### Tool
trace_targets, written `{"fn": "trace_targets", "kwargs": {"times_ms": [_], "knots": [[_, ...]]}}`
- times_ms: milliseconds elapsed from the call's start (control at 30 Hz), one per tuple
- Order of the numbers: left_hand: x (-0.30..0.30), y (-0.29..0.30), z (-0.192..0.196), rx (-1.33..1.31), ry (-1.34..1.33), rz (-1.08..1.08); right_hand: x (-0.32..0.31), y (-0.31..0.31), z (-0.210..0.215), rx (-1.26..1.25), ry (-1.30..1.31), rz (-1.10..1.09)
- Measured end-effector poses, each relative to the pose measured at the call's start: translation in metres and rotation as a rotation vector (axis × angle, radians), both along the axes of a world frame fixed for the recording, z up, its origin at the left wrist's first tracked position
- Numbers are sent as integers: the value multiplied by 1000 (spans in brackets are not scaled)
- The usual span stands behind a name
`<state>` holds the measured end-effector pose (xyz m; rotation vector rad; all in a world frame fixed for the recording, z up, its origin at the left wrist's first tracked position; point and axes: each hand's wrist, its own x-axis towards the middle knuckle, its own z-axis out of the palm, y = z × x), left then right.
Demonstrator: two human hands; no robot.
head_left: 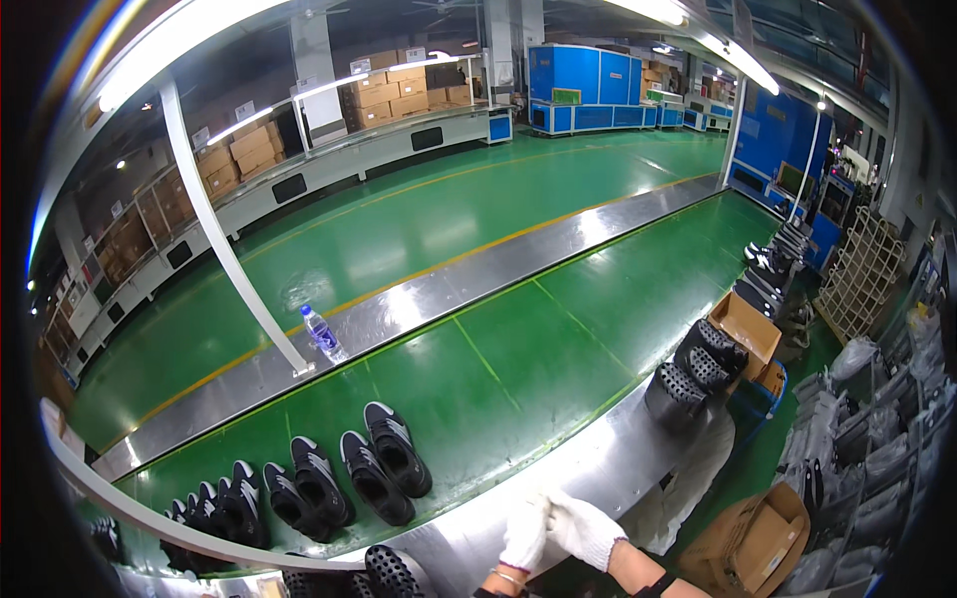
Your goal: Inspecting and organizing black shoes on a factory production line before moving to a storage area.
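Note:
My left hand (pixel 525 531) and my right hand (pixel 586 530), both in white knit gloves, meet over the metal ledge (pixel 469 543) at the near edge of the green conveyor belt. Their fingers are closed and pressed together at the tips; anything between them is hidden or too small to make out. Left of my hands, a pair of black and grey sneakers (pixel 384 463) stands on the belt, with another sneaker pair (pixel 311 488) beside it. Closer to me, black dotted pieces (pixel 392 572) sit at the lower edge, partly cut off.
More sneakers (pixel 234 506) line the belt at left. A water bottle (pixel 319 331) stands on the far metal strip by a white post (pixel 224 219). At right are stacked black dotted pieces (pixel 698 364), an open carton (pixel 746 329), a floor box (pixel 753 543) and a rack of wrapped items (pixel 867 448).

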<state>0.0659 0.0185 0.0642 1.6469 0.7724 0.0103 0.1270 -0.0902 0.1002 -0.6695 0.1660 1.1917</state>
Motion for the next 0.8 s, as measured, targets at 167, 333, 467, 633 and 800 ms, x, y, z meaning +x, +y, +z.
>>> {"fn": "trace_targets", "kwargs": {"times_ms": [167, 333, 467, 633, 800], "knots": [[19, 18, -28, 132, -124, 30, -10, -12, -22, 39, 81, -127], [38, 27, -76, 381, 88, -119, -27, -61, -24, 44, 81, -276], [47, 16, -85, 462, 206, -173, -13, -110, -34, -326, -191, -323], [48, 15, -77, 690, 113, -176, -4, -138, -38, -579, -367, -212], [20, 7, -45, -142, -181, 142, -1, -139, -23, -649, -485, -155]]}}
